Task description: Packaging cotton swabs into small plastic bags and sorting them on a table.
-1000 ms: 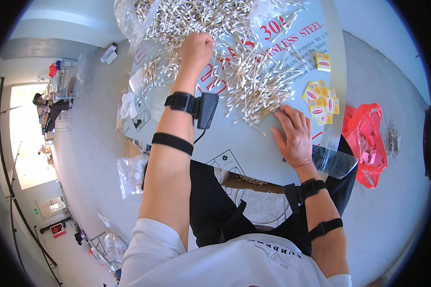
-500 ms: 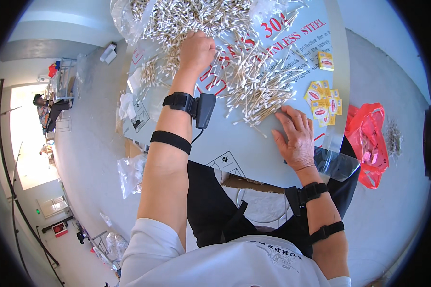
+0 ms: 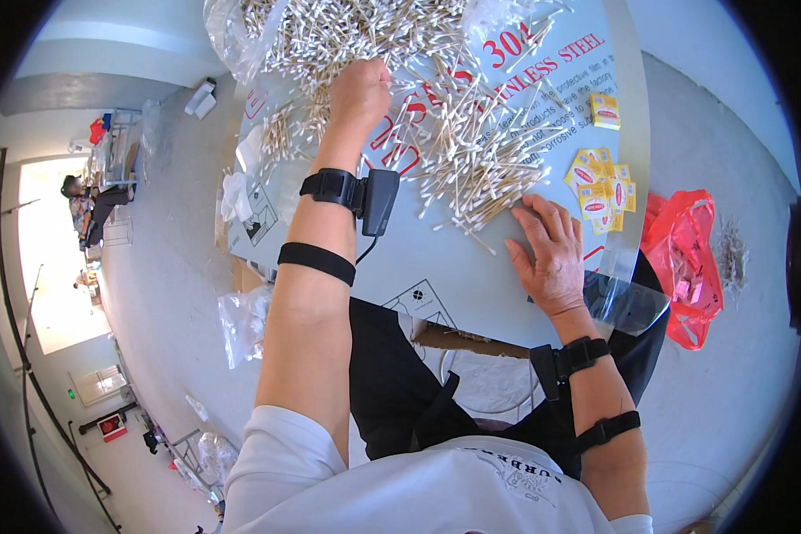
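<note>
A large heap of cotton swabs [image 3: 356,36] covers the far side of the table, and a smaller pile of cotton swabs [image 3: 485,169] lies nearer, right of the middle. At the near edge of the large heap is my left hand [image 3: 360,96], its fingers curled closed; what lies inside them is hidden. My right hand [image 3: 552,258] rests on the table with fingers and thumb stretched out, fingertips beside the near end of the smaller pile. No object shows in it.
Small yellow packets [image 3: 603,191] lie on the table's right side, below a yellow box [image 3: 605,111]. A red plastic bag [image 3: 685,267] is beyond the right edge. Clear bags [image 3: 245,36] flank the large heap. Far left, a person [image 3: 89,209] sits in the background.
My left hand has shifted slightly left along the edge of the large heap, still closed. My right hand stays in place.
</note>
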The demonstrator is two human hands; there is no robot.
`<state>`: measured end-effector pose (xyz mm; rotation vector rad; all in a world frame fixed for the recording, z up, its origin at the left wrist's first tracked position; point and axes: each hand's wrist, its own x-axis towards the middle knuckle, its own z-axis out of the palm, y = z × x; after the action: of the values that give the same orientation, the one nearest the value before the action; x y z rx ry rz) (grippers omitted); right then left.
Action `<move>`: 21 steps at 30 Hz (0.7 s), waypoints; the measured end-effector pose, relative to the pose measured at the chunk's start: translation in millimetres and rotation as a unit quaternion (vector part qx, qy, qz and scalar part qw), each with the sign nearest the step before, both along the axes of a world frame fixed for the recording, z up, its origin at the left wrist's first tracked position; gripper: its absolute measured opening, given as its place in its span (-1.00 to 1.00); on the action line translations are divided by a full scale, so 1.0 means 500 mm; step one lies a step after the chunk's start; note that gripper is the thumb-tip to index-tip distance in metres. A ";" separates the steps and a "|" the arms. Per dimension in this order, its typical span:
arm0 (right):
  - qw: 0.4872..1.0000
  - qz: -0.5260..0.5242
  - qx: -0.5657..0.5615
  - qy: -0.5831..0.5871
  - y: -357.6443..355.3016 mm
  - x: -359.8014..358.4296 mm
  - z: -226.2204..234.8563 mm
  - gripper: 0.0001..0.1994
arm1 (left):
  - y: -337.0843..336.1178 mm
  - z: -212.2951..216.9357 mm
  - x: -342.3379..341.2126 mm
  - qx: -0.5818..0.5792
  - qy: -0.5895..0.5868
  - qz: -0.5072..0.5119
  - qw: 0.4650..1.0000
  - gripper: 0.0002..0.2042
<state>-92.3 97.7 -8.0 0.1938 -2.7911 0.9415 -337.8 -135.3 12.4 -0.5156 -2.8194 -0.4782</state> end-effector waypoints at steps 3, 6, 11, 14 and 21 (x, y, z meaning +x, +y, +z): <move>1.000 0.001 0.000 0.001 0.001 0.000 0.003 -0.62 | -0.004 0.009 0.007 -0.053 -0.096 0.012 0.994 -0.94; 1.000 -0.002 0.003 -0.001 0.004 0.002 -0.005 -0.62 | 0.017 0.019 0.033 -0.065 -0.103 -0.005 0.993 -0.94; 1.000 0.001 -0.002 0.003 0.000 0.000 0.000 -0.62 | 0.017 0.013 0.032 -0.097 -0.073 -0.031 0.992 -0.93; 1.000 -0.003 0.003 0.012 0.000 0.001 -0.002 -0.63 | 0.024 0.016 0.028 -0.138 -0.130 -0.041 0.981 -0.91; 1.000 -0.004 0.002 0.012 0.002 0.001 -0.002 -0.64 | 0.048 0.022 0.040 -0.184 -0.177 -0.013 0.967 -0.86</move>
<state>-91.6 98.9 -9.1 0.1929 -2.7689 0.9260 -317.7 -111.4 23.3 -0.5874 -3.2716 -0.0440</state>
